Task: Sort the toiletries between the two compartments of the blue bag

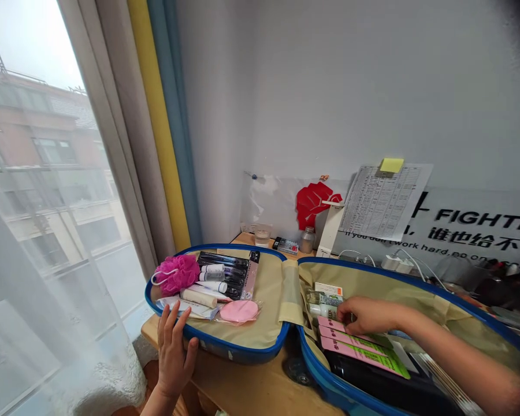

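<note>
A blue suitcase lies spread apart on a wooden desk, its left half and right half both lined in beige. My left hand rests open on the left half's front rim, fingers spread. My right hand reaches into the right half, fingers curled over small bottles and the pink and green boxes; whether it grips one is hidden. The left half holds a pink bath sponge, a black packet of tubes, a cream tube and a round pink pad.
A window with sheer curtain fills the left. Behind the suitcase stand a glass, a small bottle, a white box, cables and a charger. A printed sheet and red fist sticker hang on the wall.
</note>
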Demonstrator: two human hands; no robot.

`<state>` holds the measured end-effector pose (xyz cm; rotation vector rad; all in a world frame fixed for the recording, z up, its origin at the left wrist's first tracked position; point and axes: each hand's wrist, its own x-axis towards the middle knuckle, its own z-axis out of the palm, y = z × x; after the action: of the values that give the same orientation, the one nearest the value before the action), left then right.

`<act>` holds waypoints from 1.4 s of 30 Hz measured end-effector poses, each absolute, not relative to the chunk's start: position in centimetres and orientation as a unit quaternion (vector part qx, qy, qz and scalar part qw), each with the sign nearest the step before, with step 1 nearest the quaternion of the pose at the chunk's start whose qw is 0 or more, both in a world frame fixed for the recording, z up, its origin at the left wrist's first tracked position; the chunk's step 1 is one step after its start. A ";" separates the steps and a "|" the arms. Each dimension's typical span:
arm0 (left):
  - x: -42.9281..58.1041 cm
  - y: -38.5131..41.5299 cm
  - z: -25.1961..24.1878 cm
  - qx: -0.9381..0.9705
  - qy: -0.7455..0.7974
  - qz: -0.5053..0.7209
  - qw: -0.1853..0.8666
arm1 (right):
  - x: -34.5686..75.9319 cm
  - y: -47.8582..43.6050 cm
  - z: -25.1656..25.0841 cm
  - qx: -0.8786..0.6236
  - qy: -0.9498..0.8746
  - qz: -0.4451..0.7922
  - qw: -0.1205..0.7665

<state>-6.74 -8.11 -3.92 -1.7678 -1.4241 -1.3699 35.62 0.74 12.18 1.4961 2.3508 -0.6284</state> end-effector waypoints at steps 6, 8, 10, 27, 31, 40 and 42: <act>-6.7 -8.0 -4.1 -0.644 -0.522 -0.504 0.243 | 35.8 1.0 12.5 0.546 0.807 -0.214 0.070; -6.7 -8.0 -4.1 -0.642 -0.523 -0.506 0.240 | 36.0 1.6 13.2 0.557 0.803 -0.212 0.024; -6.7 -8.0 -4.2 -0.642 -0.523 -0.509 0.235 | 36.1 2.6 14.5 0.567 0.796 -0.208 -0.034; -6.8 -8.0 -4.5 -0.641 -0.530 -0.505 0.231 | 16.1 10.0 13.7 0.588 0.680 -0.415 -0.140; -6.7 -8.0 -4.5 -0.639 -0.534 -0.505 0.228 | 14.4 10.4 12.0 0.607 0.674 -0.412 -0.088; -6.6 -8.0 -4.3 -0.637 -0.536 -0.503 0.232 | 14.0 10.1 10.7 0.619 0.697 -0.362 -0.012; -6.6 -8.0 -4.4 -0.637 -0.536 -0.503 0.231 | 14.0 9.9 10.7 0.622 0.702 -0.346 -0.007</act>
<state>-6.64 -7.97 -4.43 -1.7526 -1.4749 -1.3835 14.02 9.87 10.68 1.9638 2.2174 -1.0908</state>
